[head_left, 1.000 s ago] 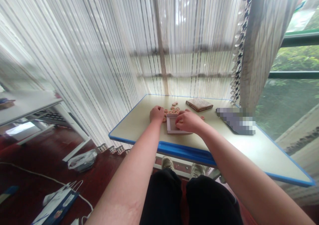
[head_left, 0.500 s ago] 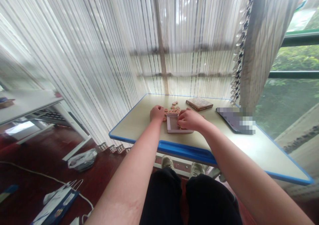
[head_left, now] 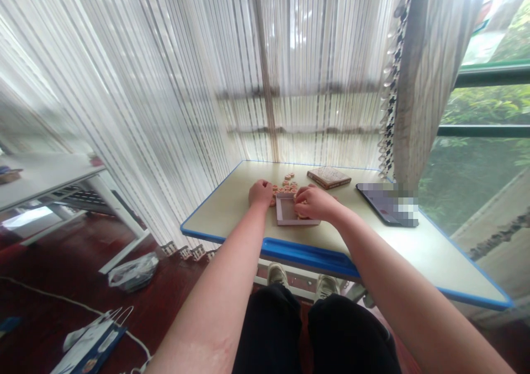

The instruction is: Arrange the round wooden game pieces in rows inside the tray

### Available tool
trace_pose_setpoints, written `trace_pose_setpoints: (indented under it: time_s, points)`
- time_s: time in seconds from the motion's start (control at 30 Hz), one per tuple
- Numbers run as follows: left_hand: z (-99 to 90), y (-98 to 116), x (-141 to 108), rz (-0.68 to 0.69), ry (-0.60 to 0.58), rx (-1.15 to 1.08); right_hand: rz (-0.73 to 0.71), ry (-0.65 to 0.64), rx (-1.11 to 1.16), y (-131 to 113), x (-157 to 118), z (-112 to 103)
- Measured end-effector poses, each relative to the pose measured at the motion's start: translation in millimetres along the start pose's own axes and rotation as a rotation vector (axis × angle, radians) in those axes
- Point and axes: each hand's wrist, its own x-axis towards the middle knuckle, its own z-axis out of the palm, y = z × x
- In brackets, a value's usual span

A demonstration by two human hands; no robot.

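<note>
An open shallow box [head_left: 282,221] with pale walls sits near the front middle of the table. My right hand [head_left: 317,202] reaches into its right side, fingers bent together around a round wooden piece [head_left: 304,217] that they partly cover. Left of the box, my left hand [head_left: 260,193] rests with its fingers curled closed by the loose pieces; what they hold, if anything, is hidden. Behind the box lie several round wooden game pieces [head_left: 286,189], looking like Chinese chess pieces, some of them touching.
A flat patterned box lid [head_left: 329,177] lies at the back of the table [head_left: 223,211]. To the right is a dark tablet-like object [head_left: 379,203], partly blurred out. A blue tray [head_left: 308,255] runs along the front edge. Striped curtains [head_left: 165,87] hang behind.
The whole view has shifted slightly. My right hand stays in the box with its fingers a little differently placed; my left hand keeps its place by the pieces.
</note>
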Motion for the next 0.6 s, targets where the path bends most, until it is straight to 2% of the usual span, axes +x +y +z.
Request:
trace_pose_setpoints:
  time_s: [0.1, 0.2, 0.3, 0.37, 0.47, 0.6]
  points:
    - [-0.3, -0.1, -0.4, 0.01, -0.007, 0.007, -0.023, 0.15, 0.099, 4.0, 0.0, -0.5]
    - [-0.6, -0.1, -0.5, -0.002, -0.014, 0.016, 0.028, 0.288, 0.212, 10.7, 0.0, 1.6]
    - [-1.0, 0.2, -0.9, -0.004, -0.013, 0.013, 0.171, 0.398, 0.279, 21.7, 2.2, 8.7]
    - [-1.3, 0.5, -1.6, 0.005, -0.009, 0.009, 0.299, 0.424, 0.291, 31.2, 7.6, 14.0]
    - [-2.2, 1.0, -2.7, 0.005, -0.006, 0.009, 0.392, 0.29, 0.227, 45.4, 24.3, 18.6]
    - [-2.7, 0.4, -2.5, -0.005, -0.002, 0.005, 0.326, 0.049, -0.01, 56.3, 53.2, 18.7]
